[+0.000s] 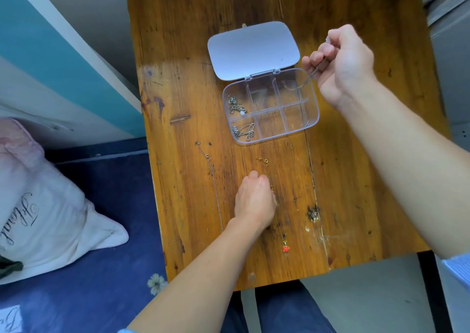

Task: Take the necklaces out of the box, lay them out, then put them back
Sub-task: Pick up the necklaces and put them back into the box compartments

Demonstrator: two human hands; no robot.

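Wooden table (178,78) holds an open box (270,106); above it the right hand (340,62) pinches a chain (309,76). Near the box, the left hand (254,200), fingers curled, rests beside a gold necklace (276,200).

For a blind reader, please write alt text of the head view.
The right hand lifts a thin chain from an open clear box on a wooden table. The left hand rests beside a gold necklace.

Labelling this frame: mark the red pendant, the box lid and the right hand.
red pendant (286,249): head view, on the red stone.
box lid (253,50): head view, middle of lid.
right hand (340,64): head view, on the palm.
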